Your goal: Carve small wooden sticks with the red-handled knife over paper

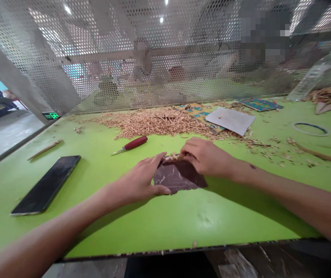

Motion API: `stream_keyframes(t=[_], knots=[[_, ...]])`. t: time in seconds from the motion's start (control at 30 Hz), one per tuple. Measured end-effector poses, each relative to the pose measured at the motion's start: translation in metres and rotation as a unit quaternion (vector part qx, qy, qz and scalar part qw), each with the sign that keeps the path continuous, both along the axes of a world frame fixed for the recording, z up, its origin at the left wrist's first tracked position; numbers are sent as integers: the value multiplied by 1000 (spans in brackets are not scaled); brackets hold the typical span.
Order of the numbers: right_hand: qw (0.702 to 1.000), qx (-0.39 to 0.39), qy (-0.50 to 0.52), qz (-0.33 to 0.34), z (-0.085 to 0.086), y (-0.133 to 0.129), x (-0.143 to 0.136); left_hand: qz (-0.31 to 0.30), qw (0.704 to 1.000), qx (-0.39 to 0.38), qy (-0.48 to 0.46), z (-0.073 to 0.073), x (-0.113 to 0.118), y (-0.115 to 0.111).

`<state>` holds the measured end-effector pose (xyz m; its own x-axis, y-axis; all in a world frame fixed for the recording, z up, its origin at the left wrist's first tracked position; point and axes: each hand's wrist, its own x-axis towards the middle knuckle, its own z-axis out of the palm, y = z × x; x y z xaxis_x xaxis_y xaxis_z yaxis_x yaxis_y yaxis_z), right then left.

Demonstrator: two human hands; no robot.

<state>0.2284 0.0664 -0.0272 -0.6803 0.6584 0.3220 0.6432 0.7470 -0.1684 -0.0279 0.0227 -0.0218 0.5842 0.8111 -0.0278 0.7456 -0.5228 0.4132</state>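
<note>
A dark brown sheet of sandpaper (179, 177) with a ragged near edge lies on the green table in front of me. My left hand (142, 177) grips its left side, the thumb on the near corner and the fingers at the far edge. Over the far right part of the sheet, my right hand (203, 154) is closed in a pinch on a small pale wooden piece (174, 156), mostly hidden by the fingers. A red-handled carving knife (135, 143) lies beyond my left hand, apart from it.
A phone (46, 185) and a thin wooden stick (44, 150) lie at left. Wood shavings (154, 121) pile along the perforated screen (102, 58). White paper (230, 120), a ring (311, 129), a curved wooden stick (321, 153) and a plastic bottle (314, 75) are at right.
</note>
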Motion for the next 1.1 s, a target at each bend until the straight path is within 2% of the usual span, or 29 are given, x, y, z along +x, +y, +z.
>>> stream_keyframes(t=[0.07,0.1,0.2,0.27,0.33,0.4,0.47,0.53,0.6,0.7,0.87,1.0,1.1], knots=[[1000,0,-19,14,-3,4,0,1,1000,-4,3,0,-2,0],[999,11,-34,-4,-5,9,2,3,1000,-1,3,0,-3,0],[991,44,-44,-119,-6,30,14,5,1000,18,-2,-2,-4,-1],[988,44,-20,-147,-2,36,20,7,1000,24,-1,-1,-5,-1],[992,39,8,-120,4,28,18,13,1000,20,4,0,-5,-2],[998,20,26,-46,7,11,8,15,1000,10,9,4,-6,-2],[1000,3,17,23,6,-7,-6,13,1000,-2,15,6,-7,-2],[998,13,9,62,1,-17,-16,15,1000,-2,20,6,-6,-2],[998,17,-7,64,-3,-18,-20,10,1000,15,23,4,-4,-2],[999,12,-25,32,-6,-15,-20,-3,999,32,31,0,0,-2],[999,24,-24,42,-3,-17,-25,-11,999,28,29,-2,-1,0],[998,26,-48,7,-1,-17,-26,-7,999,36,27,-2,-2,0],[997,31,-54,38,-3,-17,-26,-1,999,39,29,-2,-1,-1]])
